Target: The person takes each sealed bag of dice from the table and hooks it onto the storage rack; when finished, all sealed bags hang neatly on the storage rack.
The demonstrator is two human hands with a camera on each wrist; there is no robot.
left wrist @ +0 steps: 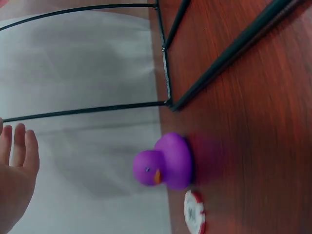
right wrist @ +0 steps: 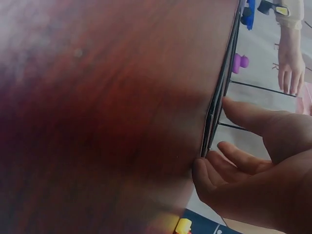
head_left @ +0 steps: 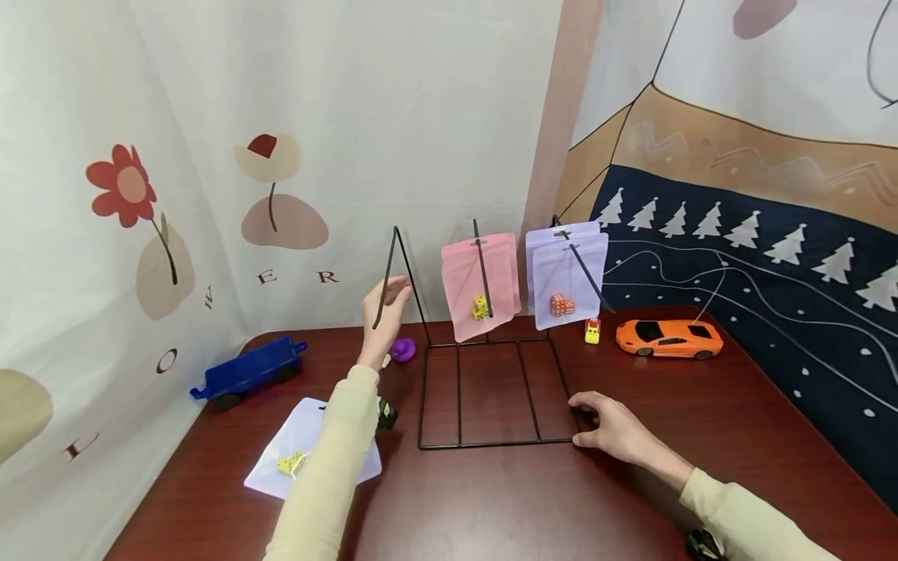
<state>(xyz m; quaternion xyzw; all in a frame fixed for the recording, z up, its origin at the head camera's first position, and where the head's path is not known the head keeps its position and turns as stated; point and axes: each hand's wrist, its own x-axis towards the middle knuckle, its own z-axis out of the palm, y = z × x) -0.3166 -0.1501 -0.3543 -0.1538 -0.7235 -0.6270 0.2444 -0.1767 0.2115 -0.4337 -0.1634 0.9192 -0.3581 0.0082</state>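
Observation:
A black wire display rack (head_left: 479, 447) stands on the table, with hooks angled forward at its top. Two pink pouches (head_left: 459, 273), the front one showing yellow dice (head_left: 480, 308), hang from the middle hook. Lilac pouches (head_left: 550, 269) with orange dice (head_left: 559, 305) hang from the right hook. My left hand (head_left: 382, 315) is raised beside the left upright and hook; in the left wrist view its fingers (left wrist: 19, 146) look nearly straight. Low down, my right hand (head_left: 613, 428) grips the base's front right corner, thumb and fingers on either side of the rod in the right wrist view.
A lilac pouch (head_left: 302, 428) with yellow dice lies partly behind my left sleeve. The blue trailer (head_left: 249, 370) stands at left. Behind my left arm are a purple rubber duck (left wrist: 175, 161) and a poker chip (left wrist: 194, 213). An orange car (head_left: 669, 340) and small yellow vehicle (head_left: 592, 331) stand at right.

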